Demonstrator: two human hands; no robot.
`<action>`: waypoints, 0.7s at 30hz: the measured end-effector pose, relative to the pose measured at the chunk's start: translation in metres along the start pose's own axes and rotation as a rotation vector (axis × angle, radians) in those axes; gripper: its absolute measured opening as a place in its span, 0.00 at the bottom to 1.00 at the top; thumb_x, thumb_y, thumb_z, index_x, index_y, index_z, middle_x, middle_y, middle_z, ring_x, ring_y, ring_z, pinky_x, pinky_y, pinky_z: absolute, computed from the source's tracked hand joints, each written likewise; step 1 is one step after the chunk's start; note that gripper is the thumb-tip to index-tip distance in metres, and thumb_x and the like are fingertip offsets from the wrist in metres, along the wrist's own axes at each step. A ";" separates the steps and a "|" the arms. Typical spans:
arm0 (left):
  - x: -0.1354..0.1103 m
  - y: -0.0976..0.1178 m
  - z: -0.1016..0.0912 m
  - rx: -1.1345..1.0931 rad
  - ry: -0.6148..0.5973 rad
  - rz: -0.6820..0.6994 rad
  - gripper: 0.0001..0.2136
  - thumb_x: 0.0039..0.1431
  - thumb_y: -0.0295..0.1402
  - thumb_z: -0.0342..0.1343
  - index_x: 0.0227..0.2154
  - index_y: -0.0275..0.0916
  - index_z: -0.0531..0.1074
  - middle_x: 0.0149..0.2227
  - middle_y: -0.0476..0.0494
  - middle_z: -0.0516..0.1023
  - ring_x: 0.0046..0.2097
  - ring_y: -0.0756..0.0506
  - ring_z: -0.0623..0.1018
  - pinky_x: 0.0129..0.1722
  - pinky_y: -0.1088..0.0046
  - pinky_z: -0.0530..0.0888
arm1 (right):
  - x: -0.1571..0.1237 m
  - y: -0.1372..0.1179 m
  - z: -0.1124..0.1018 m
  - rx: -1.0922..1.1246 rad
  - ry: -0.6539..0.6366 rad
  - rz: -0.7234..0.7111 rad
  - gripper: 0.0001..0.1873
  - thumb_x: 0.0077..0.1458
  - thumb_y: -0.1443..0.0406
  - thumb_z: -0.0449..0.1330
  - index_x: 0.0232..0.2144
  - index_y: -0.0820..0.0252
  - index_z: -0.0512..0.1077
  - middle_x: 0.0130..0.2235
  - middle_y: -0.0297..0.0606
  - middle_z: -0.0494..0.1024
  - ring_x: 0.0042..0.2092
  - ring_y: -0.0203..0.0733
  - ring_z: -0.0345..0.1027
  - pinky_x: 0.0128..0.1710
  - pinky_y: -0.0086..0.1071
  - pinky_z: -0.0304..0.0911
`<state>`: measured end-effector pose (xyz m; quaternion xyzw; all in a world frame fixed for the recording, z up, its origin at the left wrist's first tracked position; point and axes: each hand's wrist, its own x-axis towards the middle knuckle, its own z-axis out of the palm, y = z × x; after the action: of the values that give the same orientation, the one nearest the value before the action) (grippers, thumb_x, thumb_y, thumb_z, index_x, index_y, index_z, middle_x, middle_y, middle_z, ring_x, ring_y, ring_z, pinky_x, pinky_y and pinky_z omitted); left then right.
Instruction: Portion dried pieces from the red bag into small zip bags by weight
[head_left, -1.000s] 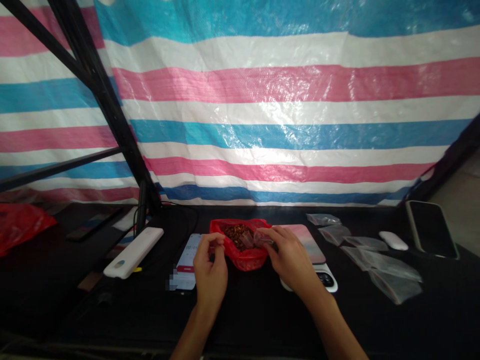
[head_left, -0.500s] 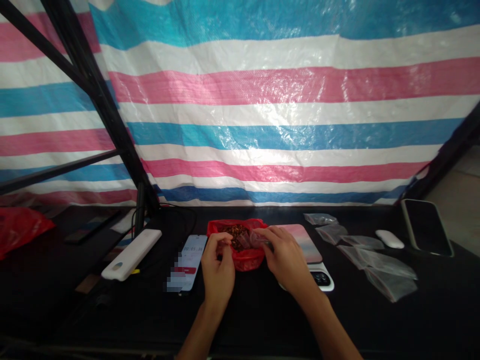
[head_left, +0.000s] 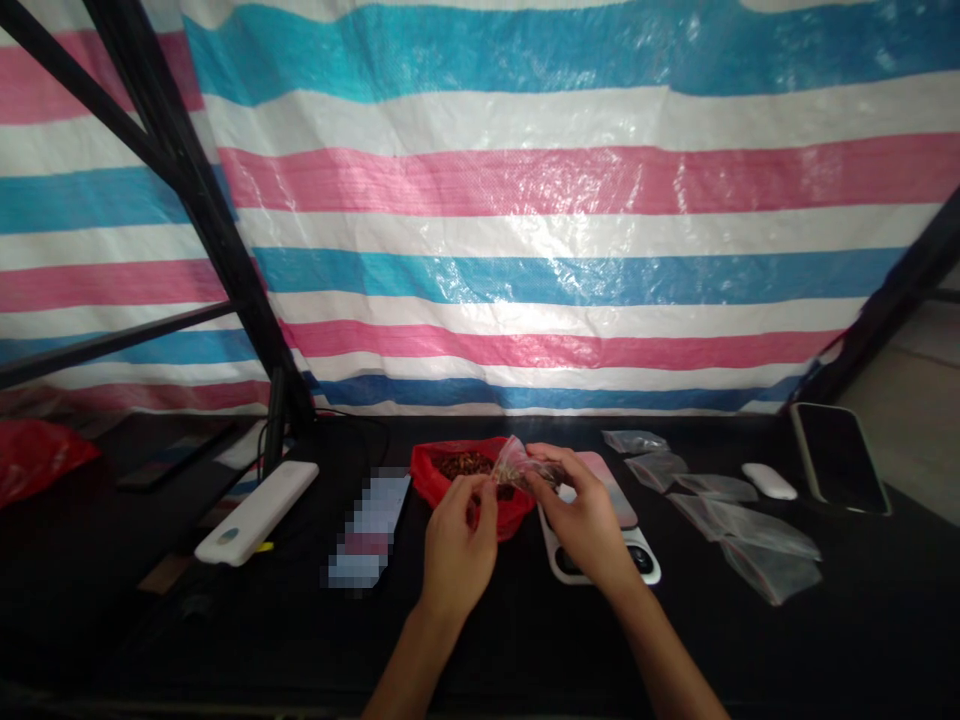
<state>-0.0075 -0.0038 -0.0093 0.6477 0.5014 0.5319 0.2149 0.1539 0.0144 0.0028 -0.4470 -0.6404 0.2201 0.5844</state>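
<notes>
A small clear zip-lock bag [head_left: 516, 462] with brown bits inside is held above the right side of a red plastic bag [head_left: 429, 482]. My right hand [head_left: 583, 512] grips the filled lower end of the zip-lock bag between thumb and fingers. At its mouth end, my left hand [head_left: 459, 540] pinches the edge, thumb against fingertips. Loose brown pieces [head_left: 461, 463], too small to name, lie in the open red bag. Partly behind my right hand sits a white kitchen scale [head_left: 561, 562] with a pastel pink plate [head_left: 611, 490].
Several clear zip-lock bags [head_left: 739, 520] lie on the right, near a white mouse-like object [head_left: 769, 481] and a dark-screened phone [head_left: 841, 458]. To the left are a lit phone [head_left: 375, 525] and a white power bank [head_left: 259, 512]. A striped sheet [head_left: 525, 230] hangs behind the black table.
The zip-lock bag has come up out of the red bag, with brown bits now visible in it. My left hand has moved right to its edge; more of the scale shows.
</notes>
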 end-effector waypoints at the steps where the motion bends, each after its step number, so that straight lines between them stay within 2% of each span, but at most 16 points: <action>1: -0.001 0.001 0.003 -0.013 -0.012 0.013 0.12 0.71 0.37 0.48 0.40 0.41 0.77 0.38 0.45 0.80 0.40 0.44 0.80 0.42 0.68 0.74 | -0.001 -0.001 0.000 0.026 -0.001 0.017 0.13 0.60 0.61 0.62 0.47 0.55 0.76 0.46 0.40 0.80 0.47 0.44 0.76 0.49 0.37 0.71; 7: -0.002 0.001 0.016 -0.127 0.049 0.101 0.15 0.74 0.35 0.43 0.52 0.44 0.74 0.50 0.41 0.79 0.54 0.43 0.78 0.56 0.63 0.73 | -0.011 -0.009 -0.007 0.104 -0.158 0.088 0.28 0.57 0.62 0.64 0.60 0.54 0.67 0.43 0.36 0.82 0.50 0.44 0.76 0.60 0.45 0.66; 9: -0.002 -0.001 0.019 -0.137 0.028 0.133 0.16 0.74 0.35 0.43 0.55 0.45 0.73 0.52 0.41 0.77 0.56 0.43 0.77 0.58 0.63 0.73 | -0.013 -0.011 -0.010 0.108 -0.144 0.093 0.26 0.57 0.61 0.64 0.58 0.54 0.68 0.44 0.37 0.82 0.51 0.45 0.76 0.61 0.45 0.65; 12: -0.006 -0.001 0.024 -0.107 -0.009 0.179 0.18 0.74 0.35 0.43 0.61 0.50 0.69 0.55 0.42 0.73 0.59 0.44 0.74 0.59 0.63 0.73 | -0.013 -0.012 -0.014 0.057 -0.057 0.077 0.16 0.59 0.59 0.63 0.49 0.55 0.74 0.45 0.40 0.82 0.50 0.47 0.76 0.56 0.43 0.68; 14: -0.008 -0.001 0.026 -0.073 -0.033 0.194 0.20 0.74 0.35 0.43 0.65 0.53 0.65 0.57 0.42 0.71 0.60 0.44 0.73 0.59 0.64 0.73 | -0.011 -0.010 -0.021 -0.011 -0.018 0.062 0.13 0.59 0.57 0.63 0.44 0.55 0.76 0.44 0.41 0.82 0.47 0.47 0.75 0.53 0.42 0.69; 18: -0.011 0.001 0.027 -0.048 -0.019 0.194 0.22 0.74 0.36 0.44 0.68 0.52 0.59 0.57 0.41 0.70 0.58 0.44 0.74 0.59 0.62 0.72 | -0.005 0.008 -0.044 -0.107 0.073 0.090 0.18 0.59 0.52 0.61 0.45 0.57 0.75 0.38 0.40 0.81 0.39 0.44 0.74 0.44 0.39 0.70; 21: -0.009 0.002 0.025 -0.041 0.031 0.177 0.20 0.75 0.36 0.43 0.66 0.50 0.63 0.55 0.41 0.71 0.56 0.44 0.75 0.59 0.61 0.71 | -0.003 0.031 -0.062 -0.193 0.131 0.211 0.26 0.58 0.47 0.59 0.49 0.60 0.71 0.31 0.38 0.79 0.30 0.44 0.72 0.32 0.36 0.69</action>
<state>0.0160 -0.0064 -0.0208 0.6765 0.4346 0.5689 0.1726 0.2220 0.0130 -0.0098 -0.5795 -0.5686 0.1882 0.5527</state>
